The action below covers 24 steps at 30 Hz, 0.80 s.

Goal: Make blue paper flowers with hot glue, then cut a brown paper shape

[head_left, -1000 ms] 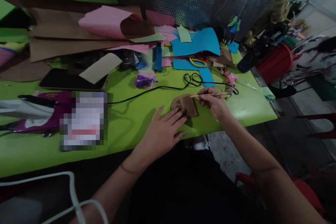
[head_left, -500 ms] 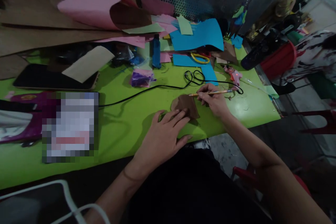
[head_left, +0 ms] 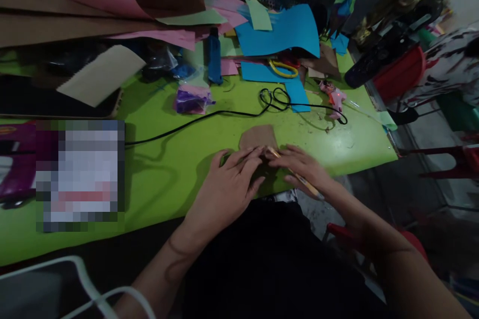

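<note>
A small piece of brown paper (head_left: 257,136), rounded at its left corner, lies on the green table (head_left: 179,159) in front of me. My left hand (head_left: 226,182) rests on its near part with fingers stretched out, covering that edge. A pencil (head_left: 304,182) slants through the fingers of my right hand (head_left: 309,167), one end close to my left fingertips and the other toward my wrist. The right fingertips meet the paper's near right side, where the two hands almost touch. What lies under the fingers there is hidden.
A black cable (head_left: 194,119) runs behind the paper to a pink glue gun (head_left: 334,99). Further back are yellow-handled scissors (head_left: 283,70), blue paper (head_left: 279,35), a blue tool (head_left: 214,60) and a purple packet (head_left: 192,99). A dark bottle (head_left: 368,65) lies at the right.
My right hand has come down and toward me, from the paper's far right corner to its near side. The pencil has swung from nearly level to slanting toward me. The view has shifted slightly.
</note>
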Tool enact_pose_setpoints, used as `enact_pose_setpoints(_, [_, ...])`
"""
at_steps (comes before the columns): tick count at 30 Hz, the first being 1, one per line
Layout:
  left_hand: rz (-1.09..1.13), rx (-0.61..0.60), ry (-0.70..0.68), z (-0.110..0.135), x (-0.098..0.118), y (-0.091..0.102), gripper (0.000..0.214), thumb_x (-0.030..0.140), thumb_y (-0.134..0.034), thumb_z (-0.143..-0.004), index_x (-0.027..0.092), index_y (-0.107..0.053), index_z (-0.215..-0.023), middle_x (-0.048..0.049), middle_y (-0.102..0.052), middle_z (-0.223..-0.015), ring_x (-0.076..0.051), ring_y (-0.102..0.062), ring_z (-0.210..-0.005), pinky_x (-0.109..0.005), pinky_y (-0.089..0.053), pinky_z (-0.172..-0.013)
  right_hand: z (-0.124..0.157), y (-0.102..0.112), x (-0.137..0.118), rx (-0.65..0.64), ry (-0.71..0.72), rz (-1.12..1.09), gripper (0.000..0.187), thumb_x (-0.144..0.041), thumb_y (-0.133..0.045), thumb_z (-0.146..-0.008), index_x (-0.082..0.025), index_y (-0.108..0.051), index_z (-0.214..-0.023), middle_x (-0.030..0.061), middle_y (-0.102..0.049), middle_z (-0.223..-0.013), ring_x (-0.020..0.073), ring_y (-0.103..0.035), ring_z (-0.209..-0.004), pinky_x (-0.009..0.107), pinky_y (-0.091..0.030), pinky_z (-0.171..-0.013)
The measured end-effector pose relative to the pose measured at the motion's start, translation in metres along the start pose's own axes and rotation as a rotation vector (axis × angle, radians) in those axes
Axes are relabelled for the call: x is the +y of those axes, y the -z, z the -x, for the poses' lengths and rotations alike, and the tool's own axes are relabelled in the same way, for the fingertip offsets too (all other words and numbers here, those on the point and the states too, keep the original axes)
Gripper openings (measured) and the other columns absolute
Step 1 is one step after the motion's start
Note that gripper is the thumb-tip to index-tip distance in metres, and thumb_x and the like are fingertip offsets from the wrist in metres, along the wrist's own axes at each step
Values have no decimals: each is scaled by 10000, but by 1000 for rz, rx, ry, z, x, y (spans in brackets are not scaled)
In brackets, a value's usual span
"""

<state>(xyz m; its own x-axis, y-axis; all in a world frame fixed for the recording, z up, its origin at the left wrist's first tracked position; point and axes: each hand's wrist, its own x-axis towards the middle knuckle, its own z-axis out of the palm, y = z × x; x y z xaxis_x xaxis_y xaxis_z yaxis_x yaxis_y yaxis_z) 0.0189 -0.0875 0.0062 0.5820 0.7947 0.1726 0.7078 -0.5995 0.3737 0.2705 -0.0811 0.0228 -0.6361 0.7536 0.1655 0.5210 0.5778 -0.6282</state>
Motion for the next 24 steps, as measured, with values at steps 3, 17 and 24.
enact_pose_setpoints(3, [4, -14, -2, 0, 0, -1, 409, 296, -431, -1042, 198, -533, -1425, -86, -535, -1558, -310, -543, -1363, -548, -368, -1092, 43, 8, -15, 40, -132, -163, 270, -362, -508, -1036, -256, -708, -1182, 57, -790, -1085, 211, -741, -1016, 383, -580, -941])
enact_pose_setpoints(17, [-21, -44, 22, -4, 1, 0, 412, 344, -437, -1045, 284, -552, -1436, -34, -552, -1545, -274, -544, -1377, -546, -348, -1131, -11, 26, -4, 631, -335, -635, 213, -444, -694, -888, -241, -753, -912, 51, -709, -815, 194, -659, -711, 312, -507, -546])
enact_pose_setpoints(24, [-56, -12, 22, -2, 0, -1, 369, 363, -477, -1028, 254, -629, -1346, -69, -572, -1526, -314, -524, -1384, -536, -388, -1105, -76, 1, 34, 486, -377, -631, 263, -436, -747, -812, -227, -590, -835, -33, -640, -693, 109, -599, -583, 222, -490, -497])
